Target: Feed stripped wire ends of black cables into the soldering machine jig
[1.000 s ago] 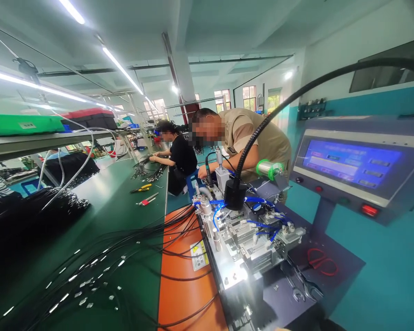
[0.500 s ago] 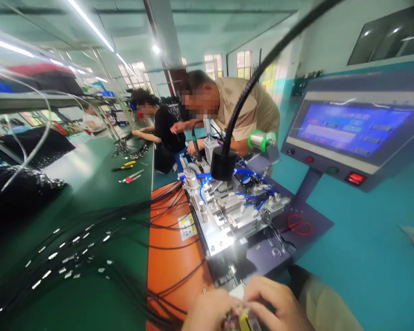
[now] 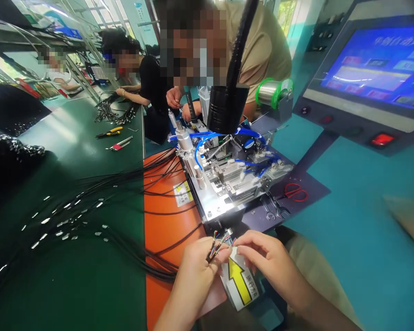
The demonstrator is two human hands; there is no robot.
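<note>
My left hand [image 3: 195, 271] is closed around the end of a black cable whose stripped coloured wires [image 3: 216, 242] fan out above my fingers. My right hand [image 3: 262, 257] pinches the tips of those wires from the right. Both hands hover just in front of the metal soldering fixture [image 3: 227, 179], over a white label with a yellow arrow [image 3: 239, 282]. Several black cables [image 3: 89, 207] with metal plugs trail left across the green bench.
A black gooseneck lamp [image 3: 227, 108] hangs over the fixture. A touchscreen panel [image 3: 372, 78] stands at right; red scissors [image 3: 296, 192] and wrenches [image 3: 274, 209] lie beside the fixture. A person in a tan shirt [image 3: 262, 46] leans over the machine; others work along the bench. Pliers [image 3: 108, 133] lie farther back.
The view has tilted down and moved closer to the fixture. My hands have come up into view and now hold the cable end with its coloured wires spread.
</note>
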